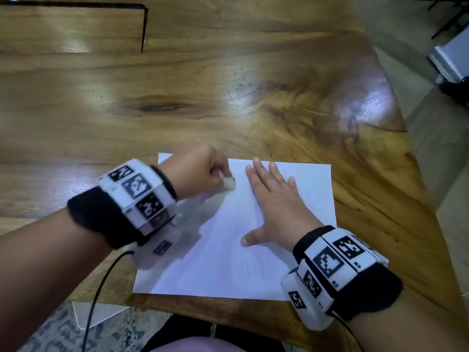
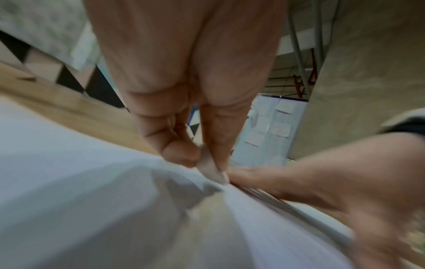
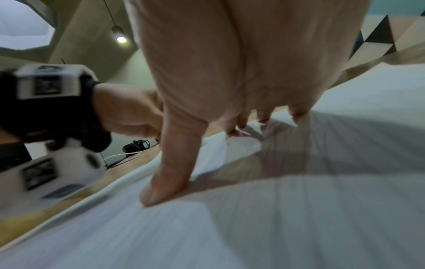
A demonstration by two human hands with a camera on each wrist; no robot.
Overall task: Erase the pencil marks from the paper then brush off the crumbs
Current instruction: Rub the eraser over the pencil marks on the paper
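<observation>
A white sheet of paper (image 1: 223, 250) lies on the wooden table near its front edge. My left hand (image 1: 200, 174) pinches a small white eraser (image 1: 229, 184) and holds it down on the paper's far left part. In the left wrist view the eraser (image 2: 210, 169) sits between thumb and fingers, its tip on the paper (image 2: 69, 172). My right hand (image 1: 274, 207) lies flat on the sheet just right of the eraser, fingers spread. The right wrist view shows its thumb (image 3: 170, 174) pressing on the paper (image 3: 299, 218). Pencil marks are too faint and blurred to make out.
The wooden table (image 1: 203, 102) stretches far ahead and to the left. Its right edge (image 1: 416, 199) curves close to the paper. A black line (image 1: 144, 29) marks the far left of the tabletop. Cables run from both wrist cameras off the front edge.
</observation>
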